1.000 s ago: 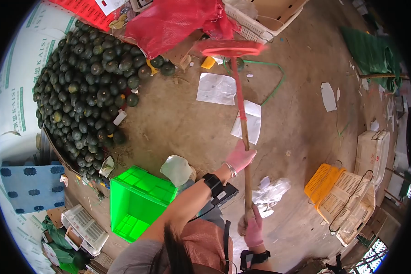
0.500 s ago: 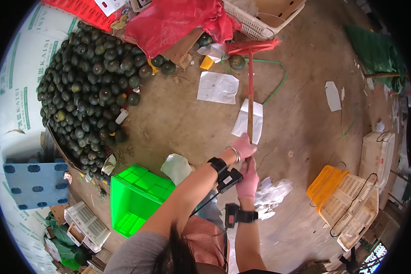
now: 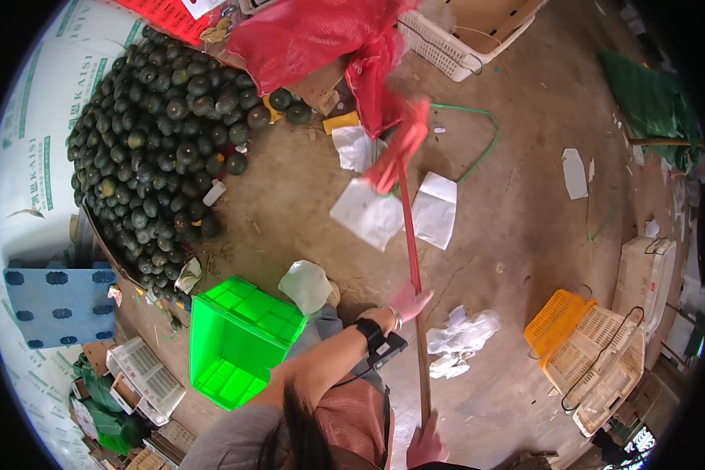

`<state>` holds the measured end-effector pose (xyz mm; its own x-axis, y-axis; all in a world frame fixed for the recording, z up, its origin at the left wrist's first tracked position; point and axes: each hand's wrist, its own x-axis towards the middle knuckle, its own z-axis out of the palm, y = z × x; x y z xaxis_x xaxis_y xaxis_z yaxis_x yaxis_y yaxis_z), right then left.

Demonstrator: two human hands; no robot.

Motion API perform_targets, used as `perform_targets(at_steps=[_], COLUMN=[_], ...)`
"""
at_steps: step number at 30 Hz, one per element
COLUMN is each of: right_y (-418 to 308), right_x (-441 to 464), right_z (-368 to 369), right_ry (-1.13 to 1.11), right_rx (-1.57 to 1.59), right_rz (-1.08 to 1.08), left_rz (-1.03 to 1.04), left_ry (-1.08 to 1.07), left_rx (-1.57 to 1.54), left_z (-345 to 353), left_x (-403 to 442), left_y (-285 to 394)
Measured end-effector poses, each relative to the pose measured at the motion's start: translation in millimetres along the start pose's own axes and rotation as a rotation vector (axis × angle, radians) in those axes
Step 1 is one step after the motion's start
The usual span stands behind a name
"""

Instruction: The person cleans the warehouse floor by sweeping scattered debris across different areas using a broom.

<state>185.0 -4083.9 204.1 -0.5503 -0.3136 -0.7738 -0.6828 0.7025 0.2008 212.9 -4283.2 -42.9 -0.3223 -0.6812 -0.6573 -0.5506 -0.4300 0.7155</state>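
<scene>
A long-handled broom (image 3: 412,243) with a red head runs up from me across the concrete floor. My left hand (image 3: 407,304) is closed around the middle of its handle. Lower down, my right hand (image 3: 427,445) grips the handle near its end. The broom head is smeared by motion and overlaps a white paper sheet (image 3: 362,216). Right of the handle lies a second white sheet (image 3: 435,210). Crumpled white plastic (image 3: 464,332) rests on the floor to the right of my left hand.
A big heap of dark green squashes (image 3: 164,117) fills the upper left. A bright green crate (image 3: 231,337) stands left of my arm. Red mesh sacks (image 3: 305,47) and a white crate (image 3: 446,55) lie ahead. Yellowish crates (image 3: 587,337) stand at right; a green strap (image 3: 489,129) curls ahead.
The broom head has swept nearer to me and leftward, shifting the left paper sheet toward me. Both hands have moved down, the right one much further, so they are now wide apart on the handle.
</scene>
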Motion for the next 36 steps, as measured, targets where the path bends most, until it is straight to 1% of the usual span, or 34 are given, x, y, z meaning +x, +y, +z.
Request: perform_targets(at_steps=[1,2,3,4,5,6,7,8,10,11,13,14,15,16,17,18,19,20,21,22,23,24,25,26,27,28,29,30,31,32,34,35,36], right_y=[19,40,54,66,78,92,102,112,128,134,135,130,126,89,60,33,4,-17,-27,-30,-30,-31,-20,-9,51,86,104,115,123,132,148,159,166], right_x=[-18,-36,-52,-64,-78,-87,-95,-100,-104,-99,-70,-45,-25,-5,15,31,40,43,45,38,25,9,-13,-35,-46,-55,-62,-64,-67,-68,-69,-68,-65], right_z=[11,22,28,36,44,54,62,71,88,94,110,116,126,107,95,86,73,64,67,71,70,62,50,38,66,78,74,75,71,67,60,57,56], right_ry=[0.049,0.099,0.061,-0.001,-0.060,-0.110,-0.148,-0.181,-0.228,-0.249,-0.237,-0.213,-0.192,-0.169,-0.152,-0.141,-0.162,-0.188,-0.188,-0.157,-0.126,-0.092,-0.091,-0.090,-0.154,-0.221,-0.257,-0.271,-0.284,-0.292,-0.299,-0.301,-0.302], right_rx=[0.049,0.095,0.124,0.141,0.166,0.182,0.189,0.195,0.195,0.201,0.185,0.166,0.159,0.171,0.271,0.375,0.490,0.607,0.733,0.708,0.680,0.651,0.644,0.638,0.636,0.629,0.595,0.547,0.501,0.466,0.415,0.399,0.386], right_rz=[-0.063,-0.124,-0.113,-0.067,-0.024,0.019,0.048,0.068,0.076,0.064,-0.029,-0.098,-0.159,-0.127,-0.170,-0.219,-0.243,-0.263,-0.302,-0.285,-0.267,-0.249,-0.266,-0.283,-0.277,-0.267,-0.227,-0.196,-0.162,-0.140,-0.121,-0.116,-0.125], left_rz=[-0.042,-0.099,-0.154,-0.288,-0.113,-0.181,-0.256,-0.230,-0.259,-0.317,-0.427,-0.389,-0.439,-0.283,-0.261,-0.189,-0.197,-0.287,-0.202,-0.145,-0.046,-0.111,0.129,0.074,0.010,-0.325,-0.382,-0.450,-0.405,-0.440,-0.479,-0.527,-0.544], left_ry=[-0.028,-0.130,-0.234,-0.347,-0.353,-0.427,-0.401,-0.382,-0.335,-0.336,-0.334,-0.259,-0.157,0.007,-0.051,0.128,0.124,0.175,0.253,0.216,0.023,-0.007,-0.274,-0.281,-0.196,-0.005,-0.248,-0.310,-0.328,-0.403,-0.391,-0.440,-0.391], left_rx=[-0.016,-0.071,-0.131,-0.270,-0.344,-0.274,-0.285,-0.306,-0.255,-0.292,-0.367,-0.337,-0.267,-0.289,-0.293,-0.129,-0.135,-0.033,0.188,0.218,0.468,0.306,0.607,0.571,0.418,0.002,-0.079,-0.123,-0.074,-0.116,-0.157,-0.195,-0.235], left_z=[8,30,49,42,29,54,44,43,80,71,28,12,-4,-32,-27,-57,-69,-74,-79,-75,-63,-40,-28,-1,23,49,57,67,97,91,125,131,134], left_x=[-11,-21,-29,-56,-87,-102,-127,-145,-164,-164,-150,-136,-118,-103,-65,-55,-34,-16,-10,-3,1,0,-18,-41,-66,-93,-115,-140,-158,-178,-205,-212,-217], left_y=[-8,-30,-48,-22,9,-16,6,10,-40,-38,-27,-34,-38,-25,-81,-58,-69,-84,-86,-98,-116,-135,-125,-120,-103,-84,-65,-44,-49,-22,-32,-36,-42])
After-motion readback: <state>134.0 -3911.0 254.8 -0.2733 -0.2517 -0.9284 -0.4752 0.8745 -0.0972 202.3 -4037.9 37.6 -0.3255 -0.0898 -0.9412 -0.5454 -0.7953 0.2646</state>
